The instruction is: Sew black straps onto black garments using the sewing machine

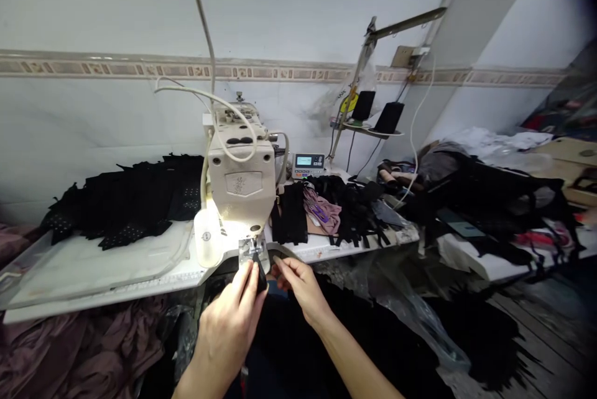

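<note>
A cream sewing machine (242, 184) stands in the middle, its lamp lighting the needle area. Just in front of the needle plate, my left hand (233, 309) pinches a small piece of black fabric (262, 278) that reaches the presser foot. To its right, my right hand (301, 287) is held with thumb and fingertips together beside the machine's edge. Whatever sits between those right fingertips is too small to make out.
Black fabric pieces (135, 200) are piled on the white table (140, 287) at left. A control panel (308, 163), black straps and a mauve cloth (324, 209) lie right of the machine. Black thread cones (389, 118) stand behind. Mauve fabric (88, 349) hangs below left.
</note>
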Demonstrator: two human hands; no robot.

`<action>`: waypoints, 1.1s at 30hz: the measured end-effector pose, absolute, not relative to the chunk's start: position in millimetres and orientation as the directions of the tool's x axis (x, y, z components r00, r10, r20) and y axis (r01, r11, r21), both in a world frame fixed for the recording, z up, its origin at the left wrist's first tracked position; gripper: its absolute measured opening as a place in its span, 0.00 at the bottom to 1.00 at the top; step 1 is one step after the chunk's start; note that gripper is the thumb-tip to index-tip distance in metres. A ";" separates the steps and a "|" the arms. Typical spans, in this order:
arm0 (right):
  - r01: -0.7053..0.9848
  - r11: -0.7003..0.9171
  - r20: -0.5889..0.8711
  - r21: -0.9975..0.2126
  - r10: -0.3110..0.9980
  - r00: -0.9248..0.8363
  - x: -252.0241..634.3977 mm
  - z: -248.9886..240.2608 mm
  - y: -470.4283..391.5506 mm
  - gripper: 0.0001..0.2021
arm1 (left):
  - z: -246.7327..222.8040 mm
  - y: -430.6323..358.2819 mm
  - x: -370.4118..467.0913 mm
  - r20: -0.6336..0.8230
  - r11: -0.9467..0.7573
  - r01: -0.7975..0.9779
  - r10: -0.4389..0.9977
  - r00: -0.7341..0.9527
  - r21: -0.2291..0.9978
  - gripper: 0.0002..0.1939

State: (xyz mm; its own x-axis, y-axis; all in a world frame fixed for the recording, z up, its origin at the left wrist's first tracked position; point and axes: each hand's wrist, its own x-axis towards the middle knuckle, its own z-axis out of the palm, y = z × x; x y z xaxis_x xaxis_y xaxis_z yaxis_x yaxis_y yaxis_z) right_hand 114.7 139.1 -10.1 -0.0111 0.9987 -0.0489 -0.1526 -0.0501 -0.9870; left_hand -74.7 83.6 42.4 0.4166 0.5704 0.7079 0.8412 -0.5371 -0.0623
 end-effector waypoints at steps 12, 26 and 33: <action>0.273 0.141 0.142 -0.952 0.990 -0.015 170.2 -18.5 222.3 0.15 | 24.4 73.4 -89.1 0.720 -0.640 0.761 0.575 0.388 0.101 0.30; 0.528 0.071 0.260 -0.846 0.920 0.293 204.2 26.0 340.9 0.13 | 2.9 57.4 -110.0 0.751 -0.598 0.798 0.561 0.348 0.076 0.19; 0.264 0.167 0.220 -0.950 0.957 0.187 207.5 53.8 311.8 0.26 | 8.6 56.9 -112.7 0.759 -0.616 0.782 0.555 0.341 0.099 0.17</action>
